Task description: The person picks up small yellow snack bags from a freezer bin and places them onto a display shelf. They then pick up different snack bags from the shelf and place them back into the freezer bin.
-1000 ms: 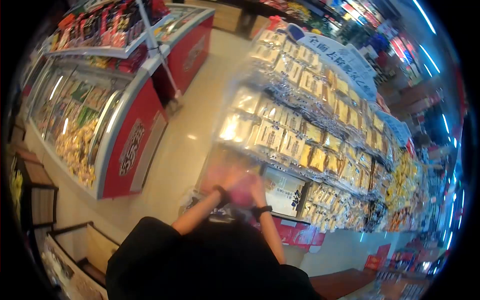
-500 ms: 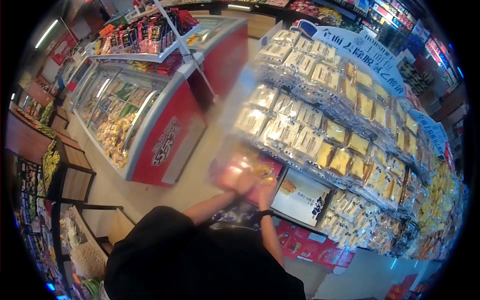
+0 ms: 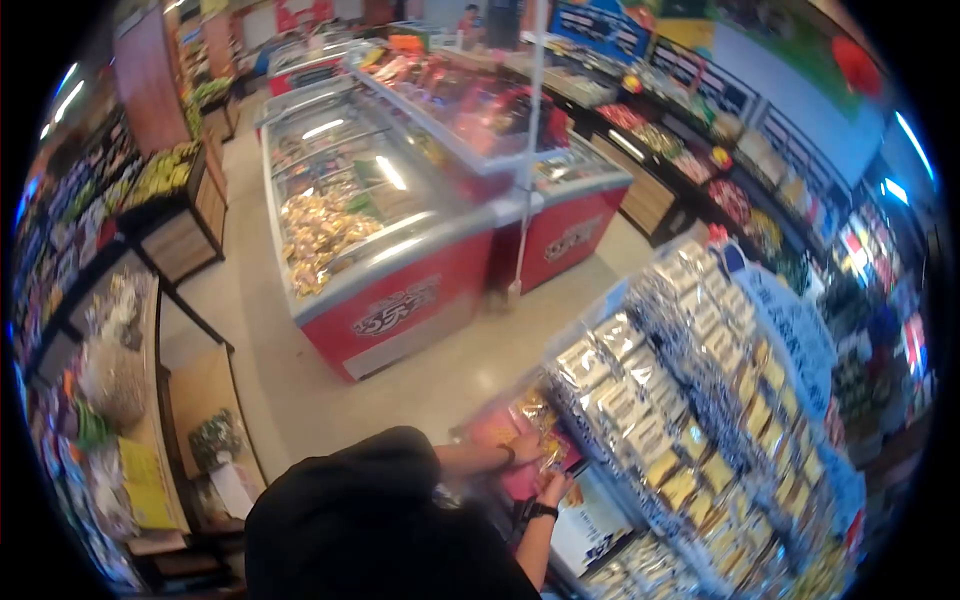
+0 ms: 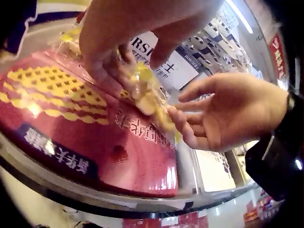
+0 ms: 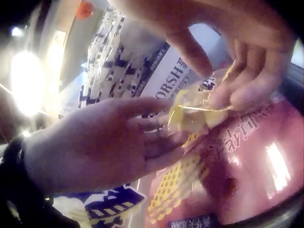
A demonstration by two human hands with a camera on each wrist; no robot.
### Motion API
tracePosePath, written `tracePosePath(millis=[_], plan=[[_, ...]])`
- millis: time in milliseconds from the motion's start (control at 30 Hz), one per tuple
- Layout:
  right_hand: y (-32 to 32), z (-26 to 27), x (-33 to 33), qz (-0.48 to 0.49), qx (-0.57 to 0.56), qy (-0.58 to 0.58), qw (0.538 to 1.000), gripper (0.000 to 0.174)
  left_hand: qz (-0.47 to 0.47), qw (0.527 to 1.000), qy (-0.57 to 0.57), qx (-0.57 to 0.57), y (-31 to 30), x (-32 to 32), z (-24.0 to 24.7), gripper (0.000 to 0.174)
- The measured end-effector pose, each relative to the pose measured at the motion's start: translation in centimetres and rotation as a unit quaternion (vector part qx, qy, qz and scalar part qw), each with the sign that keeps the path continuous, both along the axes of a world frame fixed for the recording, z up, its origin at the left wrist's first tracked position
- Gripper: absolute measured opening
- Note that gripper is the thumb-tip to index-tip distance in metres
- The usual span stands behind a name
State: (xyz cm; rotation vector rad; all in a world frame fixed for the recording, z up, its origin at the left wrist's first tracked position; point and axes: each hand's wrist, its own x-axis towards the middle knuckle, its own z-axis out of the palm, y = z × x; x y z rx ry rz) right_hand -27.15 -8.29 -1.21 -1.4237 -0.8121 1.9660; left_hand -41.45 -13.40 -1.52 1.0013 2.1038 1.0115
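Note:
Both hands meet over a red printed panel [image 3: 487, 428] with yellow waffle pictures. In the left wrist view, my left hand [image 4: 126, 35] reaches down from the top, fingers curled on a small clear-and-yellow wrapped packet [image 4: 148, 98]. My right hand [image 4: 232, 111] comes from the right, fingertips at the packet's other end. The right wrist view has my right hand [image 5: 242, 52] pinching the wrapper [image 5: 192, 109], with my left hand [image 5: 102, 137] against its other side. The packet is small and unclear in the head view.
Rows of wrapped breads [image 3: 640, 400] slope up right of the hands, beside a white printed sign [image 3: 590, 525]. Red-sided freezers [image 3: 400, 320] stand ahead across the floor. A wooden display stand [image 3: 205, 400] is at the left.
The head view has swung left and up, so the freezers sit nearer the middle and the bread display lower right. The hands remain together over the red panel.

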Motion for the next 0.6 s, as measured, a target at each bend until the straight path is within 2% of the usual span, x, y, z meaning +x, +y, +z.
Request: tracePosePath(millis=[33, 167, 267, 300, 333, 367, 400, 433, 467, 567, 600], plan=[[-0.2, 1.6, 0.8, 0.031, -0.023, -0.048, 0.998, 0.06, -0.01, 0.999, 0.014, -0.027, 0.9, -0.2, -1.9, 0.032], [-1.5, 1.9, 3.1, 0.104, -0.089, -0.074, 0.988, 0.04, -0.186, 0.979, -0.075, -0.026, -2.0, -0.3, 0.8, 0.028], [-2.6, -2.6, 5.5, 0.187, -0.067, -0.045, 0.979, 0.034, -0.311, 0.944, -0.109, 0.017, -4.8, 0.2, 1.7, 0.025], [-4.3, -1.2, 4.9, 0.159, -0.037, -0.073, 0.984, 0.033, -0.334, 0.935, -0.119, 0.03, -5.9, 0.2, 2.3, 0.024], [-6.7, 0.0, 4.6, 0.131, -0.008, -0.1, 0.986, 0.031, -0.347, 0.928, -0.129, 0.035, -7.1, -0.2, 2.7, 0.023], [-9.5, 2.6, 3.9, 0.1, 0.018, -0.127, 0.987, 0.03, -0.323, 0.934, -0.15, 0.021, -9.0, -0.7, 5.4, 0.021], [-11.1, 4.2, 3.2, 0.086, -0.015, -0.15, 0.985, 0.028, -0.298, 0.939, -0.171, 0.008, -10.8, -1.2, 8.4, 0.018], [-12.3, 3.2, 3.0, 0.09, -0.042, -0.121, 0.988, 0.029, -0.275, 0.943, -0.189, -0.006, -12.4, -2.3, 10.6, 0.016], [-13.4, 1.9, 2.7, 0.095, -0.068, -0.09, 0.989, 0.029, -0.277, 0.955, -0.102, 0.028, -13.2, -2.5, 10.0, 0.014], [-17.5, 0.7, 1.3, 0.127, -0.116, -0.004, 0.985, 0.026, -0.252, 0.955, -0.05, 0.151, -16.9, -4.2, 9.1, 0.014], [-18.9, 0.7, 0.7, 0.137, -0.146, 0.013, 0.98, 0.026, -0.242, 0.959, -0.061, 0.132, -18.6, -5.1, 10.1, 0.015]])
